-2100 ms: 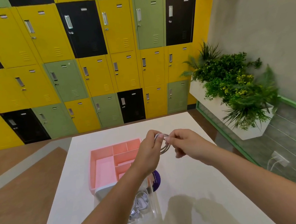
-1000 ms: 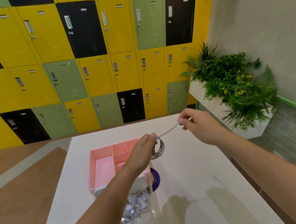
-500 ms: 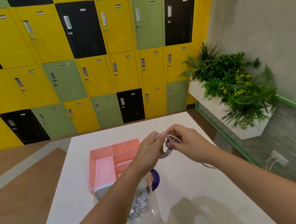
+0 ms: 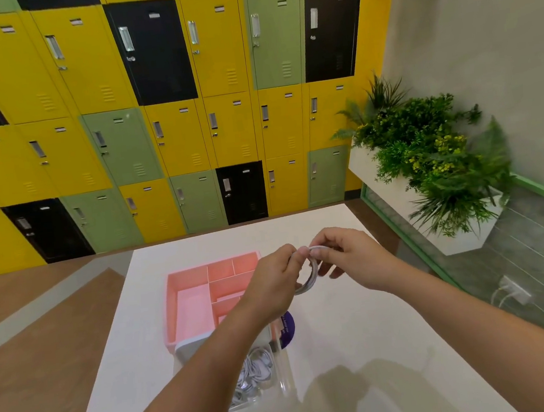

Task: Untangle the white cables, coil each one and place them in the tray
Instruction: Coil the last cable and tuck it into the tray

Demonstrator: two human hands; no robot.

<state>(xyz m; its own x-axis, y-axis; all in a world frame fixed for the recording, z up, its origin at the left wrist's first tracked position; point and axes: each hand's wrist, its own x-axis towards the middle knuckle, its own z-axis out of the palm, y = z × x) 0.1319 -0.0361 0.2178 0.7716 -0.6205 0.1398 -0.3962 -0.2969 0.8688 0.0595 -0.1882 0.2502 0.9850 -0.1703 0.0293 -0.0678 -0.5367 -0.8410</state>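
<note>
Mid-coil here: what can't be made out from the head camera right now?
All in the head view:
- White cable coil: its ends, hidden by the left hand and right hand pinching it.
- Pink tray: near-right compartments, behind the left hand and left arm.
- Loose cables in the clear box: count, tangled and partly behind that arm.
- Purple label: print too small.

Only two bare forearms and a pair of bare grips show of the person. The left grip (image 4: 272,284) and the right grip (image 4: 350,259) are uncovered to the fingertips, with short, pale nails on the thumbs. The forearms are bare from the wrists to the picture's bottom edge.
</note>
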